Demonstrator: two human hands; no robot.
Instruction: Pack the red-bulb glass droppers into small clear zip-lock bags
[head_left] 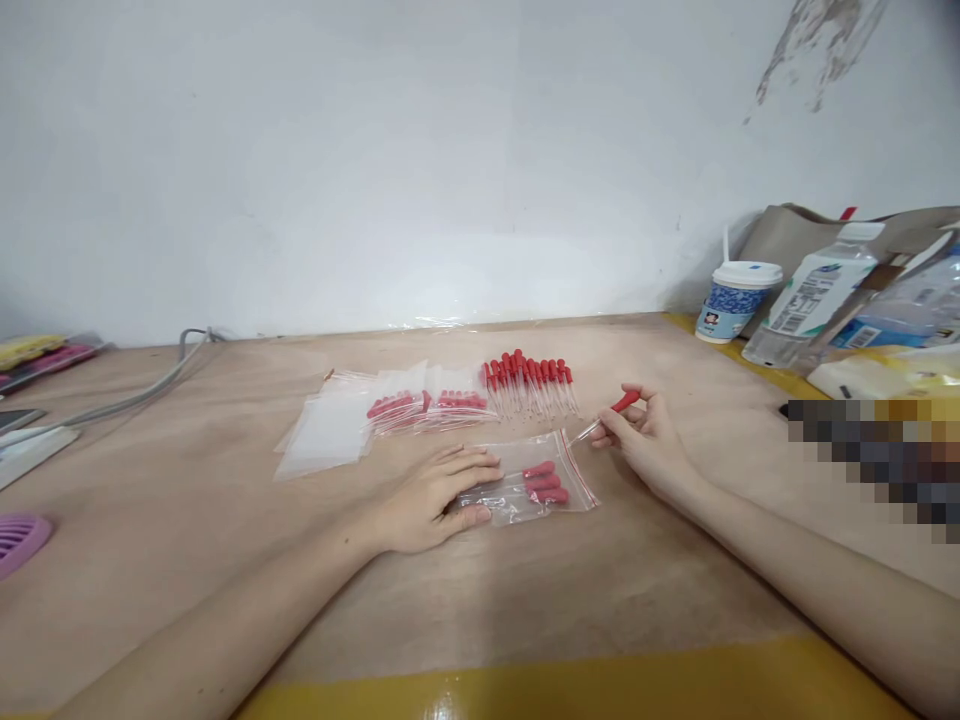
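My left hand [442,500] lies flat with its fingers stretched over the closed end of a clear zip-lock bag [510,512]. Inside that bag are three droppers with red bulbs [547,483]. At the right of the bag's mouth, my right hand [649,435] pinches a glass dropper [624,402] by its red bulb. Its thin clear tip points left and down toward the zip edge; whether it is inside the opening I cannot tell. Behind the bag lies a row of loose red-bulbed droppers [525,368]. Left of them are filled bags of droppers [427,408].
Flat clear bags [322,435] are stacked at the left. A grey cable [157,388] runs along the far left. At the right stand a paper cup [739,300] and a plastic bottle [817,295]. A purple object [22,543] sits at the left edge.
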